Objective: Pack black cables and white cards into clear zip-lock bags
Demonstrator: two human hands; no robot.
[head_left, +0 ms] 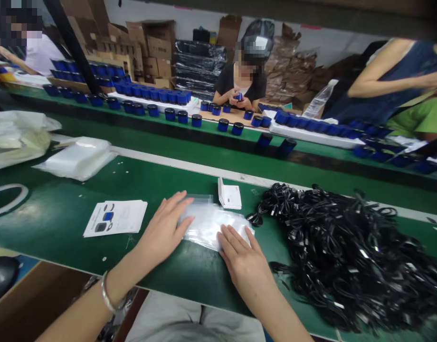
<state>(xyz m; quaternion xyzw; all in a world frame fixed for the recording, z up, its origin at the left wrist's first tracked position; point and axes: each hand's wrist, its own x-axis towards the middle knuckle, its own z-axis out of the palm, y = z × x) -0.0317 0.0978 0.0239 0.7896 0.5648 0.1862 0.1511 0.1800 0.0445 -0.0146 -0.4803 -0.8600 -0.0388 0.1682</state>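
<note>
A small stack of clear plastic bags (204, 225) lies on the green table in front of me. My left hand (166, 225) rests at the left edge of the bags, fingers stretched out and thumb apart. Fingers extended, my right hand (242, 249) lies on the right end of the same bags. Just behind them stands a small folded white booklet (230, 194). To the left is a stack of printed leaflets (115, 217) with product pictures. A large heap of coiled black cables (346, 251) spreads out to the right of my right hand.
A thick pack of clear bags (78, 159) and a roll of tape (8, 199) lie at left. Beyond the white strip (183, 165), blue jars with black lids (196, 120) stand in a row. Co-workers sit across, one person (245, 80) handling a blue jar.
</note>
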